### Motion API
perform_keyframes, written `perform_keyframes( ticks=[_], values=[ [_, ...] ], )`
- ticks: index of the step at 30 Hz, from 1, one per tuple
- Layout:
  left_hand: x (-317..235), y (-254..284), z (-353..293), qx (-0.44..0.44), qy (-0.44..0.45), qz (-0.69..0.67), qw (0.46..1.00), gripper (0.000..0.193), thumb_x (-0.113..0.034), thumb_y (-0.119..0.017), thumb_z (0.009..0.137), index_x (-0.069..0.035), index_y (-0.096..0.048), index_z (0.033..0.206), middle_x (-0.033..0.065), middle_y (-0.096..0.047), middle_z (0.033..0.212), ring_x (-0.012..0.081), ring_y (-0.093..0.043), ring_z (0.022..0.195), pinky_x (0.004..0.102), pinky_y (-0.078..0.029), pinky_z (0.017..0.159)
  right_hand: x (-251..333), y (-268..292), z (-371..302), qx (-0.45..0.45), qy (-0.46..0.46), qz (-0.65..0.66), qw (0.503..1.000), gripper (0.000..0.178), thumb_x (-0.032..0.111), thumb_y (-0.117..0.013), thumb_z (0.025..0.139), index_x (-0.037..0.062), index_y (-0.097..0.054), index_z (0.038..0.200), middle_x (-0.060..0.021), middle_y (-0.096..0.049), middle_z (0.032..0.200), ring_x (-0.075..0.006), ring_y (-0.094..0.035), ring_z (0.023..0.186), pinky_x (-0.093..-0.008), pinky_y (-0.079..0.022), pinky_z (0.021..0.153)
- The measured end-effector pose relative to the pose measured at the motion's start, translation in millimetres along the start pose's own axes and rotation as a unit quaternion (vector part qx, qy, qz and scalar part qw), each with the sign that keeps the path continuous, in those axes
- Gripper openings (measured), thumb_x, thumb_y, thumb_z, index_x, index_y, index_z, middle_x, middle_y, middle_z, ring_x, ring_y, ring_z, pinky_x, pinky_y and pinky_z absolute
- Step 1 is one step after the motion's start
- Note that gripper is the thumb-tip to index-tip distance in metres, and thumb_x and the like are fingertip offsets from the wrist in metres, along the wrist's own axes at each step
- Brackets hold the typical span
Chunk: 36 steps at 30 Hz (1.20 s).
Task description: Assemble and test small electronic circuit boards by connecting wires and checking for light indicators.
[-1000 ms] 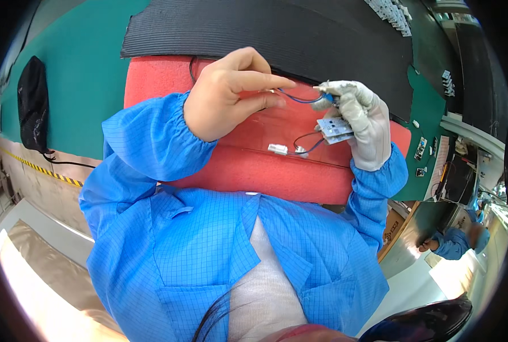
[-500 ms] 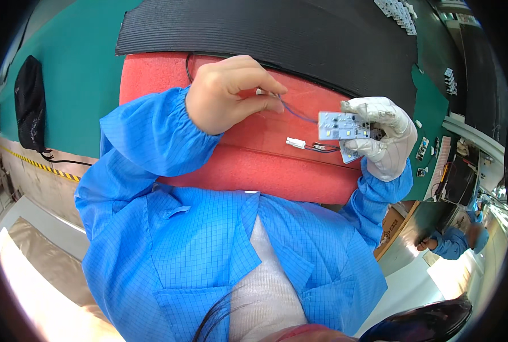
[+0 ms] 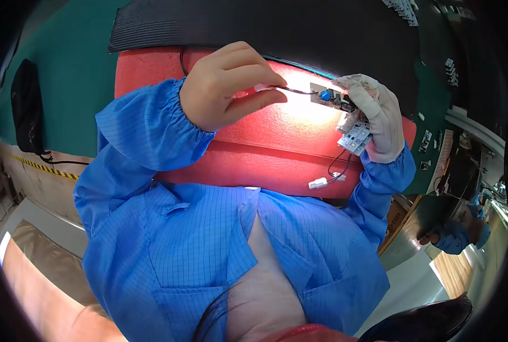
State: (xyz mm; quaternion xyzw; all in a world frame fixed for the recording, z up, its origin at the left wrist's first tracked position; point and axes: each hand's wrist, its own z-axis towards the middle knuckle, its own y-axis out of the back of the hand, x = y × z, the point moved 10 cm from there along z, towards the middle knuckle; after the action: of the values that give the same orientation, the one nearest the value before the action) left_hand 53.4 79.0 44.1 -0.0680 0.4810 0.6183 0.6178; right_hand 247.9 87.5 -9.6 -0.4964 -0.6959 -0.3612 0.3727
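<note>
My bare left hand (image 3: 228, 82) is closed in a pinch on a white wire connector (image 3: 261, 88), partly hidden by the fingers. From it a thin wire (image 3: 294, 90) runs right to a small LED circuit board (image 3: 321, 100), whose blue and black components face up. My right hand (image 3: 382, 117), in a soiled white glove, is closed around that board's right end. Below it the same hand also holds another board (image 3: 356, 138) with its LEDs upward. A second white connector (image 3: 318, 183) dangles from wires there. Bright light falls on the red foam pad (image 3: 237, 157) beneath the upper board.
A black ribbed sheet (image 3: 254, 28) lies beyond the pad on a green table mat (image 3: 77, 97). A black pouch (image 3: 27, 105) is at far left. More boards (image 3: 402, 11) sit at the far right. Another person in blue (image 3: 456, 236) is at lower right.
My right hand has turned the upper board over, so its LED side no longer shows. Bright light has appeared on the foam. The loose connector has swung down toward me.
</note>
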Motion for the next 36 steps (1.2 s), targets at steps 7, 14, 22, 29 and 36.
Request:
perform_keyframes(
  ticks=[7, 14, 22, 29, 36],
  values=[
    [-2.6, 6.3, -2.1, -0.014, -0.008, 0.014, 1.0, 0.017, -0.007, -0.073, 0.074, -0.004, -0.068, 0.089, 0.0097, -0.06, 0.078, 0.0221, -0.059, 0.069, 0.0284, -0.05, 0.058, -3.0, 3.7, 1.9, -0.025, 0.012, 0.018, 0.999, 0.036, 0.031, -0.058, 0.085, -0.0003, -0.062, 0.102, -0.006, -0.062, 0.079, -0.008, -0.059, 0.053, -0.0188, -0.047, 0.048],
    [-4.4, 9.9, -0.1, -0.014, -0.017, 0.023, 0.999, 0.018, -0.005, -0.073, 0.073, -0.003, -0.068, 0.09, 0.0096, -0.061, 0.079, 0.0214, -0.059, 0.069, 0.0278, -0.05, 0.058, 1.5, 2.1, -0.8, -0.009, 0.01, 0.058, 0.998, 0.04, 0.031, -0.059, 0.085, -0.0029, -0.058, 0.106, -0.0083, -0.063, 0.084, -0.0104, -0.061, 0.056, -0.0195, -0.05, 0.047],
    [7.0, -2.8, 1.5, 0.043, 0.002, 0.032, 0.999, 0.023, -0.015, -0.077, 0.07, -0.005, -0.065, 0.087, 0.0085, -0.056, 0.076, 0.0231, -0.058, 0.067, 0.0305, -0.048, 0.057, 6.6, 3.8, -2.2, -0.019, 0.029, 0.052, 0.998, 0.05, 0.038, -0.064, 0.083, -0.0042, -0.055, 0.107, -0.012, -0.063, 0.081, -0.0151, -0.061, 0.049, -0.023, -0.05, 0.042],
    [10.8, -10.1, -0.1, 0.052, 0.038, 0.007, 0.998, 0.02, -0.016, -0.076, 0.072, -0.006, -0.065, 0.084, 0.007, -0.054, 0.066, 0.0199, -0.055, 0.06, 0.0284, -0.046, 0.054, 1.7, 5.7, 0.6, 0.015, 0.041, 0.053, 0.998, 0.055, 0.047, -0.058, 0.085, -0.003, -0.057, 0.108, -0.0148, -0.065, 0.084, -0.0174, -0.066, 0.065, -0.0266, -0.054, 0.061],
    [125.7, 57.1, -19.3, -0.155, 0.268, -0.429, 0.849, 0.013, -0.01, -0.057, 0.088, 0.002, -0.063, 0.089, 0.0084, -0.064, 0.084, 0.0121, -0.059, 0.072, 0.022, -0.048, 0.065, 4.2, -12.9, 7.3, 0.097, 0.077, 0.248, 0.961, 0.066, 0.046, -0.055, 0.087, -0.0005, -0.04, 0.131, -0.0179, -0.051, 0.125, -0.0235, -0.056, 0.108, -0.0265, -0.054, 0.076]
  ],
)
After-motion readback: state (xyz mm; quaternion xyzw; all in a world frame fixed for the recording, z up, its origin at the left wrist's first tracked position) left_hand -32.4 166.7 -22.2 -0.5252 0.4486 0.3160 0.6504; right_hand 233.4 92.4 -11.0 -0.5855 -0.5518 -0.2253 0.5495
